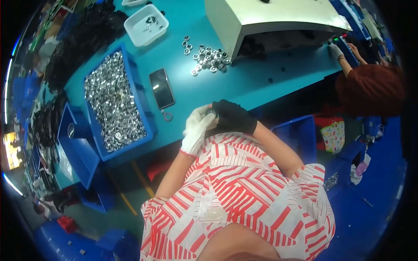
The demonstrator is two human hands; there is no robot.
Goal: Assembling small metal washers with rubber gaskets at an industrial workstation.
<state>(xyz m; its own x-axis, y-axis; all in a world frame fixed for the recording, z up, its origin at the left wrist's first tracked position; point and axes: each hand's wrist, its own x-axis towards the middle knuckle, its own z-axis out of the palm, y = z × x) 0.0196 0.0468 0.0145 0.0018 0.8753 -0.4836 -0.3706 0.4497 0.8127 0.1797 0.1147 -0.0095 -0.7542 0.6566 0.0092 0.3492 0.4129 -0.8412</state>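
My left hand (pixel 197 129), in a white glove, is closed with its fingertips pinched near the table's front edge. Against it, my right hand (pixel 234 117) in a black glove has its fingers curled inward. Between the fingertips shows a bit of a small shiny metal part (pixel 211 112), mostly hidden by the gloves. Beyond my hands, a loose pile of small silver ring-shaped parts (pixel 212 59) lies on the teal table (pixel 187 93). To the left stands a blue bin (pixel 145 102) full of similar silver parts.
A phone (pixel 162 88) with a ring strap lies beside the bin. Farther back are a white tray (pixel 136 35) with a few small parts and a cream machine housing (pixel 261 17). An empty-looking blue bin (pixel 79 152) sits far left. At right, another person's gloved hand (pixel 335 51) reaches the table.
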